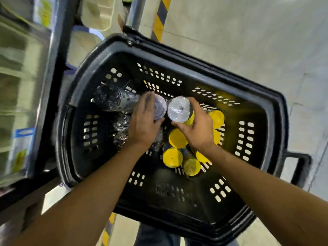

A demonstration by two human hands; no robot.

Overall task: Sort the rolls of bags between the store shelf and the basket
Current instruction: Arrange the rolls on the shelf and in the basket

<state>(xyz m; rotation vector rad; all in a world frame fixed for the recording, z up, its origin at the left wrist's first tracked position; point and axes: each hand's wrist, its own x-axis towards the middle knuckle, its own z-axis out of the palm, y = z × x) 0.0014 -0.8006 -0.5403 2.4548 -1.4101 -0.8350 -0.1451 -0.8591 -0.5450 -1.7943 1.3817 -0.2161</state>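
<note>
A black plastic basket (255, 110) sits on the floor below me. Inside it stand several yellow rolls of bags (177, 138) on the right, and dark grey rolls (110, 98) lie on the left. My left hand (143, 121) grips a pale purple roll (160, 106) near the basket's middle. My right hand (197, 128) holds a roll with a clear-wrapped white end and a yellow body (178, 109), lifted above the other yellow rolls. The two held rolls are side by side, almost touching.
The store shelf (19, 86) with a grey upright post (51, 71) runs along the left, blurred, holding packaged goods. A yellow-black striped post (160, 18) rises behind the basket. The basket's handle (300, 167) sticks out at the right over pale floor.
</note>
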